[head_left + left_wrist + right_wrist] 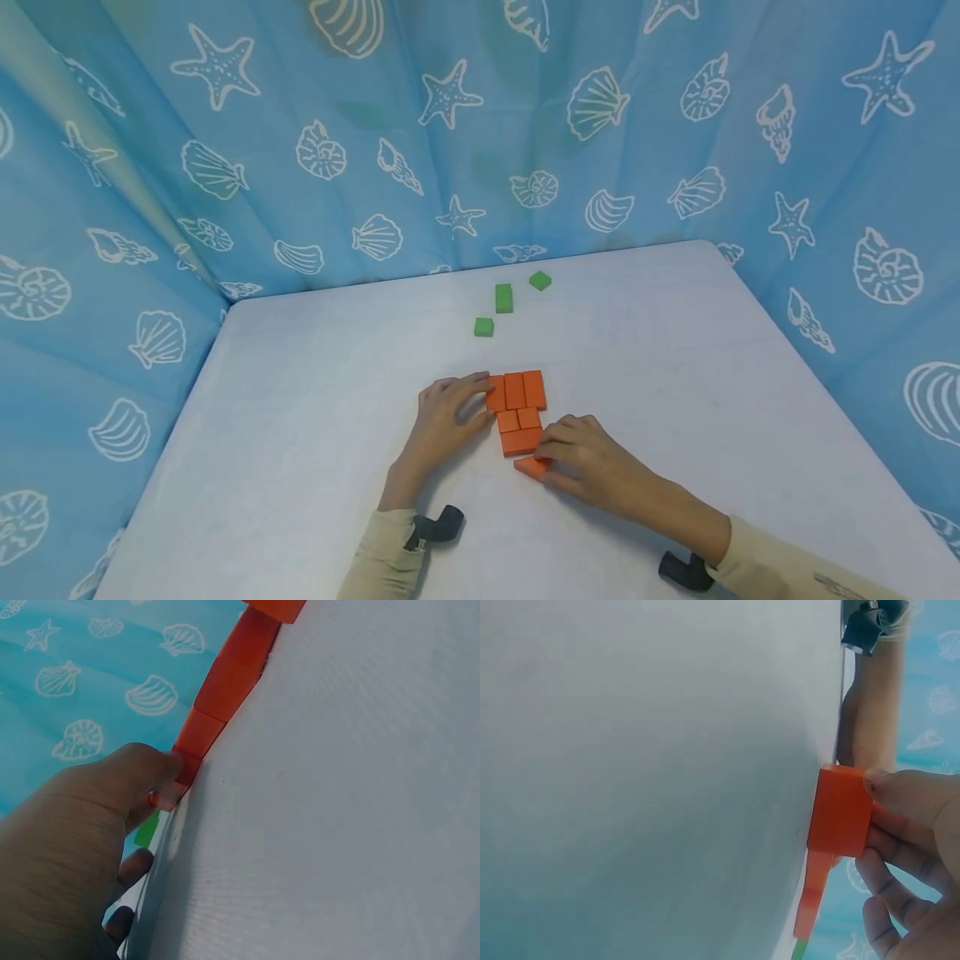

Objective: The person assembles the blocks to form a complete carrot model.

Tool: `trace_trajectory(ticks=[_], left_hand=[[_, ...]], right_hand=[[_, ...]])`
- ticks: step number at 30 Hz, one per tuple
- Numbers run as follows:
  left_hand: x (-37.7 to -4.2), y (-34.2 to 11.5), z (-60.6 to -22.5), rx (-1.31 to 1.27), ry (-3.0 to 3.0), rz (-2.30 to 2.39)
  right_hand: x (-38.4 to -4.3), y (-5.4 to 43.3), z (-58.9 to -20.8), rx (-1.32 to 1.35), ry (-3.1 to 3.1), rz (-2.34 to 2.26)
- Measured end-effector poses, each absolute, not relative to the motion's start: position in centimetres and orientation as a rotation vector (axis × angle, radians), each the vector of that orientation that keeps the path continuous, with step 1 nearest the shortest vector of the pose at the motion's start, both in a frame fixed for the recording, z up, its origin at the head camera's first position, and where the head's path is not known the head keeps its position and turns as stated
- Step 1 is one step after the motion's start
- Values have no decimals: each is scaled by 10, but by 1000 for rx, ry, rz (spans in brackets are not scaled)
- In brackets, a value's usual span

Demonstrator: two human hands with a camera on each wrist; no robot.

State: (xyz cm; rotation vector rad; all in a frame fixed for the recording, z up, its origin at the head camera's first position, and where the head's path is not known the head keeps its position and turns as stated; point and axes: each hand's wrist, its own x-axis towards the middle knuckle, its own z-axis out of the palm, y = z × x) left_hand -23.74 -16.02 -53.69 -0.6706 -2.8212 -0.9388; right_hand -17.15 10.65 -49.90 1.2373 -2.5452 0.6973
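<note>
Orange blocks lie flat together on the white table: a row of three upright oblong blocks [513, 391], two small blocks [518, 419] below them, and one crosswise oblong block [521, 442]. My left hand [444, 421] holds the leftmost block [495, 393] of the row between thumb and index finger; in the left wrist view the thumb hides part of it. My right hand [588, 462] pinches an orange wedge-shaped block [531, 467], just below the crosswise one. In the right wrist view this block [840, 814] shows a broad side face, with the thumb at its upper edge.
Behind the orange blocks lie three green pieces: a small block [483, 327], an oblong block [504, 298] and a diamond-shaped one [540, 281]. A blue curtain [480, 150] with shells and starfish hangs around the table [315, 400]. Black wrist devices [442, 525] sit at both sleeves.
</note>
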Motion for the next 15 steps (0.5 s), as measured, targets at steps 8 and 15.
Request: trace_trajectory(ticks=[8,15], left_hand=[[-239,-161,-539,-664,-2823,-928],[-239,-161,-540,-668,-2823,-930]], right_hand=[[-174,97,-498,1232,-2562,650],[-174,94,-498,1195,-2555,620]])
